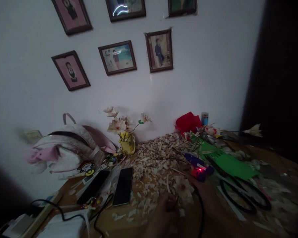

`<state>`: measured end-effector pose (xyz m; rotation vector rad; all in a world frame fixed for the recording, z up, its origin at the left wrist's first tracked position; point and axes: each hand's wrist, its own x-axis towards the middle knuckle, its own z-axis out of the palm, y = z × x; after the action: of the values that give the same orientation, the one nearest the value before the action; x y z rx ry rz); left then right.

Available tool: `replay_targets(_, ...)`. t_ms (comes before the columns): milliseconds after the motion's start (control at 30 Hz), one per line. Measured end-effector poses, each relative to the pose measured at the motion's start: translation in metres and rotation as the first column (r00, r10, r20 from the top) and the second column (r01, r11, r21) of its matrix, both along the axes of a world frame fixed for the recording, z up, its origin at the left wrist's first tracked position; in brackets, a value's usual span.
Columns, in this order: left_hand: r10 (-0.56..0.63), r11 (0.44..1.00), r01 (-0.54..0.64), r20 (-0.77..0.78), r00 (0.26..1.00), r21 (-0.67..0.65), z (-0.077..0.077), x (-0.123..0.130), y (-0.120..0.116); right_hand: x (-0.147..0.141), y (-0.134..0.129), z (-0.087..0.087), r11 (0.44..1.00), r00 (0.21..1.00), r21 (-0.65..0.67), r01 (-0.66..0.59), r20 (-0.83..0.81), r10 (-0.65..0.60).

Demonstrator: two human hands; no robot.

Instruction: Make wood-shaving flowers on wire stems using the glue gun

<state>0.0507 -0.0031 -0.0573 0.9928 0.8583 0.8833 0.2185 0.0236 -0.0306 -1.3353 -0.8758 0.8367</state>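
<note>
My left hand (164,207) is at the lower middle, its fingers curled together just beside a pale, papery artificial flower (183,189). It appears to pinch the flower's thin stem, though the dim light blurs the grip. To the right, my right hand (203,189) is wrapped around a blue-purple glue gun (196,162) with a glowing red light. The gun's nozzle points up and left, above the flower, and its dark cord hangs down past my wrist. Pale petal scraps (154,158) lie thickly around both hands.
Black-handled scissors (248,198) lie on green paper (233,163) at right. Behind stand red paper (188,123) and a small jar (205,118). Left of centre are a phone (123,186), another dark phone (94,187), a yellow pot (128,145) of flowers, and a backpack (69,148).
</note>
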Motion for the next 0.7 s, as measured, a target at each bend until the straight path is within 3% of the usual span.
replay_targets(267, 0.03, 0.999, -0.028, -0.105, 0.994, 0.022, -0.004, -0.002, 0.0, 0.001, 0.004, -0.004, 1.0, 1.0, -0.021, 0.0, 0.02, 0.0)
replay_targets(533, 0.079, 0.984, -0.049, -0.176, 0.981, 0.171, 0.016, -0.002, -0.004, 0.0, 0.001, 0.001, 1.0, 1.0, -0.024, 0.006, 0.025, -0.006)
replay_targets(700, 0.081, 0.985, -0.048, -0.202, 0.976, 0.165, 0.013, -0.003, 0.002, -0.001, 0.0, 0.0, 0.998, 0.998, -0.022, 0.054, 0.038, -0.053)
